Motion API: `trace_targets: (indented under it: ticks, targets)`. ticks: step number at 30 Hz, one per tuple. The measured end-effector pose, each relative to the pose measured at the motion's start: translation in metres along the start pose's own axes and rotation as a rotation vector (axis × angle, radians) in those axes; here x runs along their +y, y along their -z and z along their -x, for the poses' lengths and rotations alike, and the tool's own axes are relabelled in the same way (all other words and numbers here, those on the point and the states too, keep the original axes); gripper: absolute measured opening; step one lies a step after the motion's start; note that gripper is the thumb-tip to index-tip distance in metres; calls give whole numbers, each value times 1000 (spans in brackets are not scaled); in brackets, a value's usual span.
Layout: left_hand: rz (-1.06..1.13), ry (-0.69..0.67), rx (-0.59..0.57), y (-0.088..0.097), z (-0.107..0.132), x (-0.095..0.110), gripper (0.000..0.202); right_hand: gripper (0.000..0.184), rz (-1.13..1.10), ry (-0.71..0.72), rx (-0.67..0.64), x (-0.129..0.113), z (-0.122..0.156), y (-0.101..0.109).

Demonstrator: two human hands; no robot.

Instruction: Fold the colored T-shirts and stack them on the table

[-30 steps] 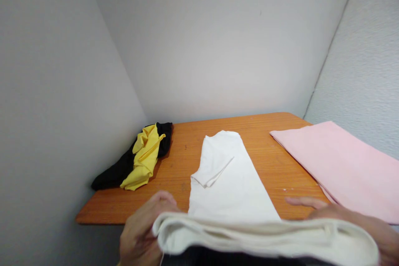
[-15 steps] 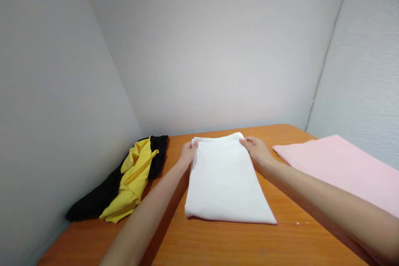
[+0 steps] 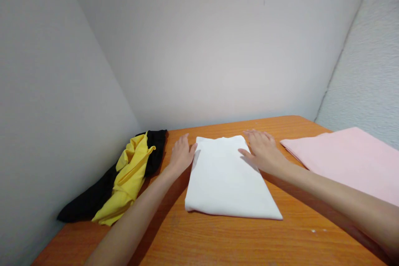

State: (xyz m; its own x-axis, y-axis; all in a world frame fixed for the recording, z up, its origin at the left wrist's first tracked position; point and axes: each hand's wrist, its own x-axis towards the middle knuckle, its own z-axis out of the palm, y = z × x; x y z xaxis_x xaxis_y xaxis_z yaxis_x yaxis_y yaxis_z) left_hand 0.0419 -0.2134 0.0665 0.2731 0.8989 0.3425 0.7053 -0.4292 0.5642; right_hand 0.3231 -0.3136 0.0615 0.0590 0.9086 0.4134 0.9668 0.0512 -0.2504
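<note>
No longer pinching far corners of white shirt (image 3: 226, 178), folded on desk (image 3: 218, 241): left hand (image 3: 181, 156) open at its left edge, right hand (image 3: 263, 151) open flat on it. Probably smoothing; next, even pressure, layers kept aligned.

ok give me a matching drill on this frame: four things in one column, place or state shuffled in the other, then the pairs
Things
1. white garment
2. pink cloth
3. yellow-and-black garment
4. right hand

Place or state
a. crumpled, at the left side of the table
b. open, palm down on a far corner of the white garment
c. folded flat, mid-table
d. spread flat, at the right side

Pairs: 1-c, 2-d, 3-a, 4-b
</note>
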Motion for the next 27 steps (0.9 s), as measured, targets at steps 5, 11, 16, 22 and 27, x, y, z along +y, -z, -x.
trace_targets:
  ticks: [5,11,16,22,27]
  targets:
    - [-261,-409,-368,23,68,33,50,86,9,384,-144,-25,62,-4]
    - [-330,-483,-515,8,105,43,58,91,-29,370,-267,-36,89,-17]
    - [-361,-503,-455,3,108,36,57,92,-11,370,-229,-33,89,-22]
    - [-356,-490,-444,-1,110,34,57,89,-10,411,-156,-28,92,-32]
    - [-293,-458,-487,0,112,36,59,84,2,376,-237,-33,89,-20]
